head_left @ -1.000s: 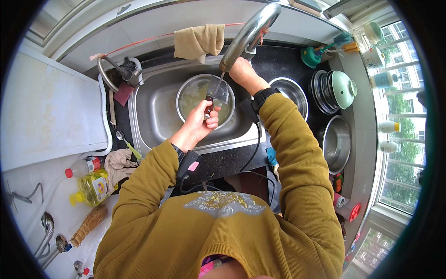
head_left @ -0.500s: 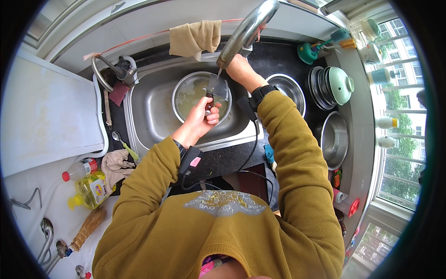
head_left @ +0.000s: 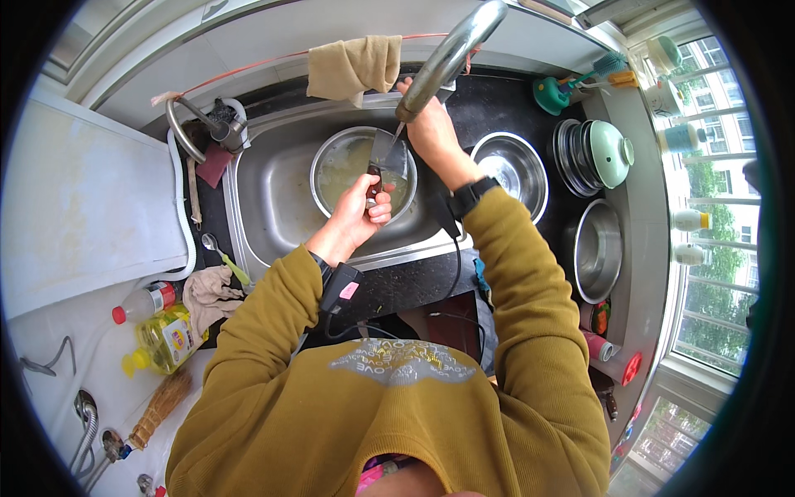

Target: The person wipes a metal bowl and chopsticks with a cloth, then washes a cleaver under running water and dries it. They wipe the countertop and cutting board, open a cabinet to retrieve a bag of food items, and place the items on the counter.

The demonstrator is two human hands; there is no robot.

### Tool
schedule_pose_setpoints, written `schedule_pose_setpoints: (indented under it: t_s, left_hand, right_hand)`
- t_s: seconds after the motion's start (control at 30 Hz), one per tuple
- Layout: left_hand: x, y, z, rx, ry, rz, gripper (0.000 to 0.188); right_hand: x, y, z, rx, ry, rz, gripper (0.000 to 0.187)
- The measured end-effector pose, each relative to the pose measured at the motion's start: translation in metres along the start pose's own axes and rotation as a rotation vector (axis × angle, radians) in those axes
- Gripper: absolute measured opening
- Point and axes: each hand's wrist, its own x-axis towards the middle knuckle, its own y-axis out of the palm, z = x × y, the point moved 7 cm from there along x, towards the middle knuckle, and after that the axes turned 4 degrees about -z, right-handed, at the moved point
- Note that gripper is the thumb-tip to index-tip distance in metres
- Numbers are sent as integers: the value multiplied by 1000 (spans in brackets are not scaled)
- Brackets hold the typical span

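Observation:
My left hand [head_left: 358, 214] is closed around the dark brown handle of a cleaver [head_left: 384, 154]. Its broad blade points away from me, over a round metal basin [head_left: 313, 184] of cloudy, yellowish water. A thin stream from the curved faucet [head_left: 451, 56] falls at the blade. Beyond the sink's right side, my right hand [head_left: 432, 139] reaches up beside and partly behind the spout. Some of its fingers are hidden there; those showing are stretched out near a hanging tan cloth [head_left: 354, 68], and I see nothing held.
The basin sits in a steel sink [head_left: 269, 178]. To its right are a steel bowl [head_left: 537, 166], stacked lids [head_left: 609, 156] and another steel bowl [head_left: 598, 253]. At left lie a spoon [head_left: 211, 243], a rag [head_left: 211, 291] and a yellow detergent bottle [head_left: 164, 341].
My right hand has shifted slightly around the spout, and its fingertips now show on the spout's left side. The left hand keeps the cleaver under the stream.

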Motion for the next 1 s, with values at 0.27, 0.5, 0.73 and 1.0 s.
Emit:
schedule_pose_setpoints:
  t_s: [0.27,0.5,0.73,1.0]
  left_hand:
    - [-16,-7,4,102,12,-58,31]
    - [-22,-7,12,145,-58,-33,29]
    - [-24,-8,7,237,-13,-65,29]
    - [-38,-19,6,309,-8,-123,26]
  right_hand:
    - [-113,39,39,325,193,550,52]
    - [-143,42,-3,188,361,685,52]
    - [-144,29,22,552,202,509,63]
    - [-180,68,-26,305,275,679,62]
